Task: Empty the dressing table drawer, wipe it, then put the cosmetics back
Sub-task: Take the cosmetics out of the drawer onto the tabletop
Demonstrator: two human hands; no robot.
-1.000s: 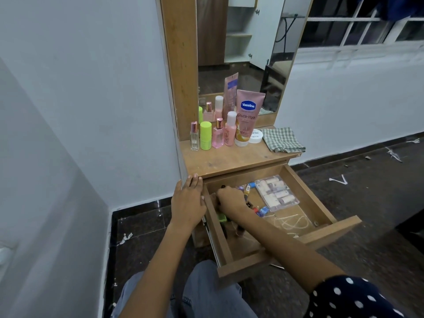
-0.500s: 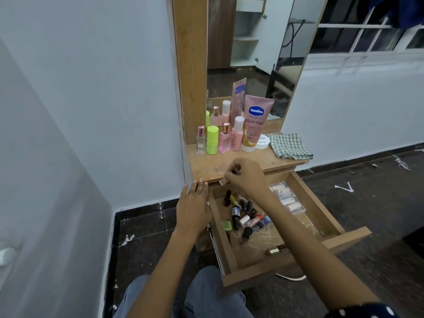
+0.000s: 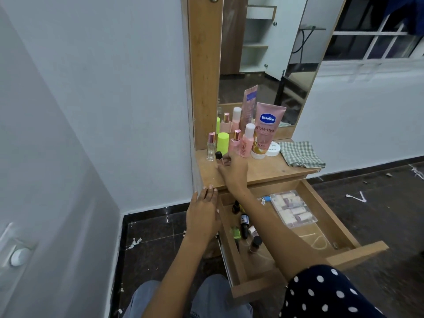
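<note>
The wooden drawer (image 3: 358, 249) stands pulled out below the dressing table top (image 3: 270, 171). Inside lie several small nail polish bottles (image 3: 244, 222) at the left and a clear case of small rolls (image 3: 293, 211) at the back right. My right hand (image 3: 234, 167) reaches over the tabletop and holds a small pink bottle with a black cap (image 3: 219, 157) upright at the left end, beside a clear perfume bottle (image 3: 211, 146). My left hand (image 3: 203, 214) rests with straight fingers on the drawer's left side, fingertips at the tabletop's corner.
A row of cosmetics stands before the mirror (image 3: 275, 65): a lime green bottle (image 3: 223, 142), pink bottles (image 3: 246, 141), a pink Vaseline tube (image 3: 266, 129), a white jar (image 3: 273, 149). A checked cloth (image 3: 300, 154) lies at the right end. White wall left, dark floor (image 3: 378, 214) around.
My right hand lifted a small bottle out of the drawer and carried it up onto the tabletop's left end. My left hand stayed at the drawer's left side.
</note>
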